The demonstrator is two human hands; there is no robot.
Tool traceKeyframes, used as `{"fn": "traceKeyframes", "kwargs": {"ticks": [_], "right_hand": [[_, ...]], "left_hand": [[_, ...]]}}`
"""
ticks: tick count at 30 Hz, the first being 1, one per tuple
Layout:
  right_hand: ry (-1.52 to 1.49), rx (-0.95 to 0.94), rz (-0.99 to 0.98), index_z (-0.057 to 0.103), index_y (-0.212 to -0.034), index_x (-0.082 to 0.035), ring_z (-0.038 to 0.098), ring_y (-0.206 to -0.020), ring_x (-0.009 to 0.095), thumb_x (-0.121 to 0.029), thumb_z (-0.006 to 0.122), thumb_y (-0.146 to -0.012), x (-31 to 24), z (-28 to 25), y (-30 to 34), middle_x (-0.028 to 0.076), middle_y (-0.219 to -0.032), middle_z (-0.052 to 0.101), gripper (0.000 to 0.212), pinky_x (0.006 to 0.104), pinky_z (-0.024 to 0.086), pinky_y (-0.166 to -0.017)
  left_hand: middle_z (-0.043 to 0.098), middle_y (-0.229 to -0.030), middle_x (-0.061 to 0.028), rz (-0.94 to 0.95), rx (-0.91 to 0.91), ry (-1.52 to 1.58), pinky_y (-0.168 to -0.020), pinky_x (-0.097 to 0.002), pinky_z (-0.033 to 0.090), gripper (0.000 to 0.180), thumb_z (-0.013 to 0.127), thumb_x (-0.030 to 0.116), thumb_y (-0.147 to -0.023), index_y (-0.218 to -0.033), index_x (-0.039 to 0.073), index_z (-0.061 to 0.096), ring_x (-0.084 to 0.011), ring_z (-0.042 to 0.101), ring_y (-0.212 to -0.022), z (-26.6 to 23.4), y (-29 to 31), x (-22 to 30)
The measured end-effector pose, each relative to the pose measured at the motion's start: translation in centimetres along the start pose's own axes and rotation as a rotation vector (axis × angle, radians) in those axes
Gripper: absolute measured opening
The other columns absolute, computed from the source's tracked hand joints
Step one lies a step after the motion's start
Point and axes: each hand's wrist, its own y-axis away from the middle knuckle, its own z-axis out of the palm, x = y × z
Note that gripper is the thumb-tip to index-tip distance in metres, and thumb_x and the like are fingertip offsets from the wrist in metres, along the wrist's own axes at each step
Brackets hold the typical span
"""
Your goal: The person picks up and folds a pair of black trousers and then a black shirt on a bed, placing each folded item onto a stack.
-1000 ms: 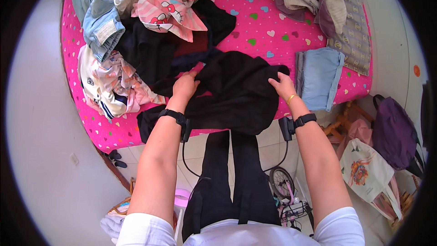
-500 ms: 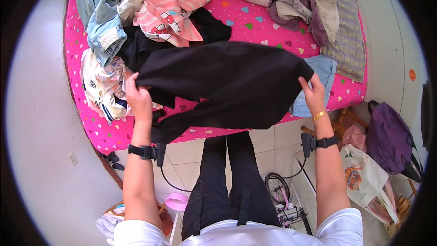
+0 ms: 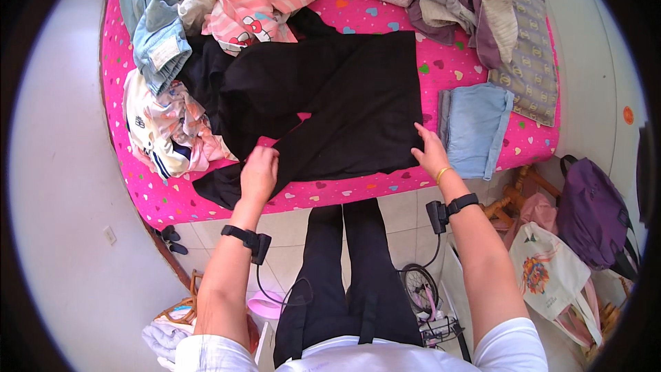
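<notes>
Black trousers [image 3: 351,103] lie across the bed [image 3: 330,191], mostly beyond the left hand [image 3: 259,171], curled at one leg, its pinch unclear. The right hand [image 3: 432,151], fingers parted, meets their right edge.

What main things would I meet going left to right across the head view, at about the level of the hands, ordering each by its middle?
Crumpled white-and-pink clothing → left hand → black garment → right hand → folded light-blue garment → purple bag.

Trousers [image 3: 365,117] on bed [image 3: 385,10], left of folded garment [image 3: 476,127]
</notes>
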Motion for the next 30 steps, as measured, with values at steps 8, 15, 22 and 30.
{"fn": "traceKeyframes", "kwargs": {"ticks": [8,15,22,30], "right_hand": [[-0.127,0.128,0.25,0.037,-0.15,-0.005,0.057,-0.123,0.04,-0.007,0.076,-0.083,3.1,3.8,1.0,0.027,-0.13,0.059,0.078,0.0433,0.045,-0.107],[-0.697,-0.072,0.254,0.045,-0.14,0.001,0.059,-0.122,0.022,0.007,0.066,-0.087,4.2,4.0,-0.2,0.016,-0.129,0.062,0.058,0.0338,0.044,-0.108],[-0.651,-0.215,0.167,0.048,-0.136,0.003,0.059,-0.122,0.021,0.011,0.065,-0.085,5.0,1.1,4.7,0.014,-0.129,0.063,0.055,0.0336,0.045,-0.107],[0.053,-0.051,0.271,0.045,-0.141,-0.001,0.06,-0.112,0.043,-0.001,0.077,-0.079,7.5,2.4,6.9,0.025,-0.12,0.064,0.069,0.0465,0.049,-0.1]], "left_hand": [[0.059,-0.127,-0.0162,-0.028,-0.143,-0.291,-0.092,-0.0433,0.053,0.051,0.084,0.016,-0.073,-0.116,0.007,0.058,-0.0342,0.061,-0.111,5.3,4.8,-0.4],[0.062,-0.105,-0.0127,-0.162,-0.234,-0.522,-0.083,-0.0401,0.056,0.018,0.061,0.01,-0.087,-0.103,0.007,0.057,-0.0311,0.065,-0.097,8.7,4.3,-4.4],[0.062,-0.094,-0.0084,-0.052,-0.138,-0.588,-0.073,-0.0398,0.053,0.014,0.059,0.013,-0.085,-0.099,0.01,0.059,-0.0261,0.063,-0.09,4.2,6.6,-7.2],[0.062,-0.092,-0.0078,-0.232,-0.186,-0.624,-0.075,-0.0432,0.052,0.008,0.06,0.012,-0.085,-0.094,0.011,0.062,-0.0282,0.063,-0.091,2.1,11.7,-13.0]]}}
